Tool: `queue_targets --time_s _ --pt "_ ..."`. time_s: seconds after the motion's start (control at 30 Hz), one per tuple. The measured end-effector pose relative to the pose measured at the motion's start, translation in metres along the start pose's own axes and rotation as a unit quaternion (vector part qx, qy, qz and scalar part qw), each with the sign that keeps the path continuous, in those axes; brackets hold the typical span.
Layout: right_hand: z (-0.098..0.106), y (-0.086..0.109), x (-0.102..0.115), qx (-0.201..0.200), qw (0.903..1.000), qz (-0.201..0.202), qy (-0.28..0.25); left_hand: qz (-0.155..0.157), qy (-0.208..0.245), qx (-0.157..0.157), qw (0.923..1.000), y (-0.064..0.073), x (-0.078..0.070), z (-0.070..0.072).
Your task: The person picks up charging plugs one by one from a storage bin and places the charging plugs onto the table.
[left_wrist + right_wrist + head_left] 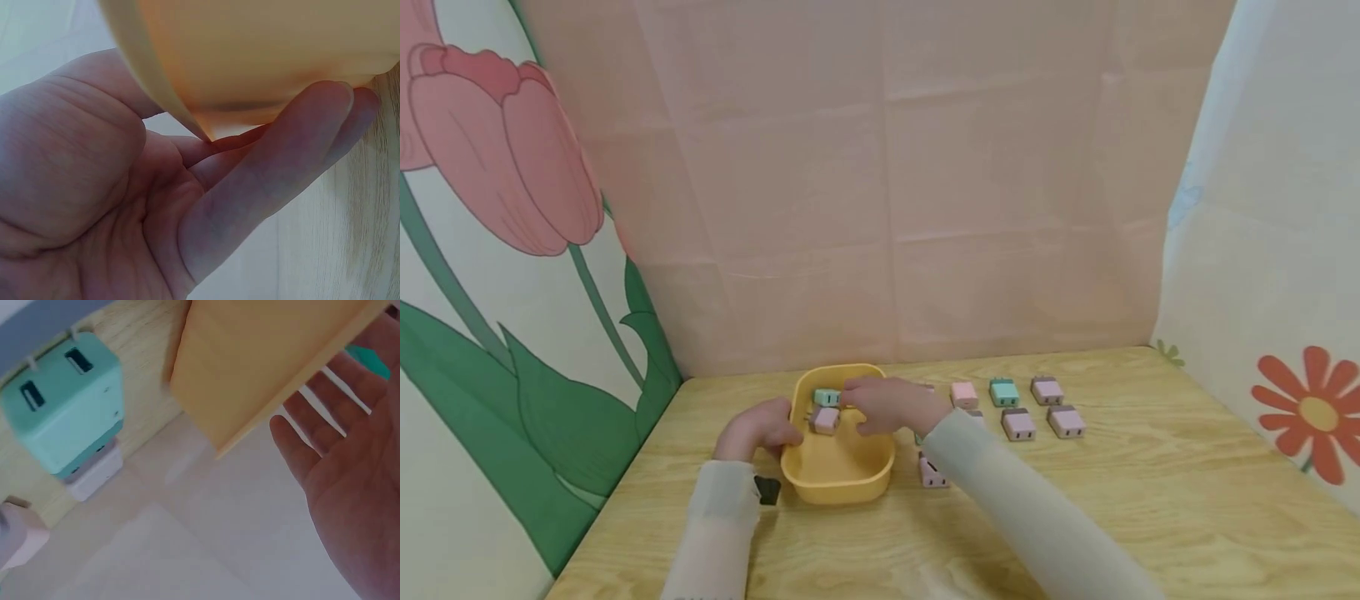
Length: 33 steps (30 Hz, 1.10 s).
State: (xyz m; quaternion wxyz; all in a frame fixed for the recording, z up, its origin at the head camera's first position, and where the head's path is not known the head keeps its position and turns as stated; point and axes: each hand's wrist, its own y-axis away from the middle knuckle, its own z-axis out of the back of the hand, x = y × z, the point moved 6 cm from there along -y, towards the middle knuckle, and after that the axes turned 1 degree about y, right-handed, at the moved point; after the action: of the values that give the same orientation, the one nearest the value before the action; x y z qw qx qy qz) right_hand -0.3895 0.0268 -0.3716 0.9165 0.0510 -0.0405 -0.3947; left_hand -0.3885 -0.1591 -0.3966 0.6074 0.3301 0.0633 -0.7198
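Note:
A yellow plastic basket (837, 493) stands left of centre on the table. My left hand (764, 427) grips its left side; in the left wrist view the fingers lie under the basket wall (250, 56). Inside are a teal charger plug (827, 397) and a lilac one (826, 420). Over the basket's right side is my right hand (891, 406), fingers loosely extended beside the teal plug. In the right wrist view, the fingers of that hand (356, 456) look spread, and a teal piece (370, 360) shows between them, partly hidden.
Several charger plugs lie in rows right of the basket: a pink one (964, 394), a teal one (1004, 392) and lilac ones (1066, 422). One lilac plug (933, 472) sits nearer the front. A pink sheet (887, 183) hangs behind the wooden table (1150, 483).

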Motion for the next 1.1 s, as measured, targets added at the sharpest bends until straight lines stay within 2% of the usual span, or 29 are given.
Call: queue_targets --time_s 0.2,0.37,0.5,0.7,0.93,1.03,1.1 --pt "-0.007 -0.016 0.011 0.046 0.9981 0.018 0.037 -0.008 -0.006 -0.001 0.9999 0.001 -0.002 0.001" --pt "-0.014 -0.021 0.017 0.093 0.9948 0.018 0.038 -0.013 -0.005 0.001 0.9999 0.001 -0.002 0.001" --pt "-0.023 -0.023 0.024 0.117 0.9906 0.024 0.068 -0.008 -0.004 0.005 0.9999 0.000 -0.001 0.000" --pt "-0.027 -0.025 0.031 0.110 0.9890 0.008 0.098 -0.004 0.006 0.008 0.9999 0.000 0.000 -0.001" --pt "-0.025 -0.028 0.038 0.077 0.9846 0.033 0.153 -0.005 0.015 0.008 0.9998 0.000 0.001 -0.002" --pt "-0.025 -0.027 0.038 0.072 0.9850 0.030 0.154 -0.007 0.011 0.004 0.9999 -0.001 0.001 -0.002" --pt "-0.024 -0.026 0.036 0.074 0.9885 0.019 0.131 -0.009 0.008 0.001 0.9999 -0.001 0.000 -0.001"
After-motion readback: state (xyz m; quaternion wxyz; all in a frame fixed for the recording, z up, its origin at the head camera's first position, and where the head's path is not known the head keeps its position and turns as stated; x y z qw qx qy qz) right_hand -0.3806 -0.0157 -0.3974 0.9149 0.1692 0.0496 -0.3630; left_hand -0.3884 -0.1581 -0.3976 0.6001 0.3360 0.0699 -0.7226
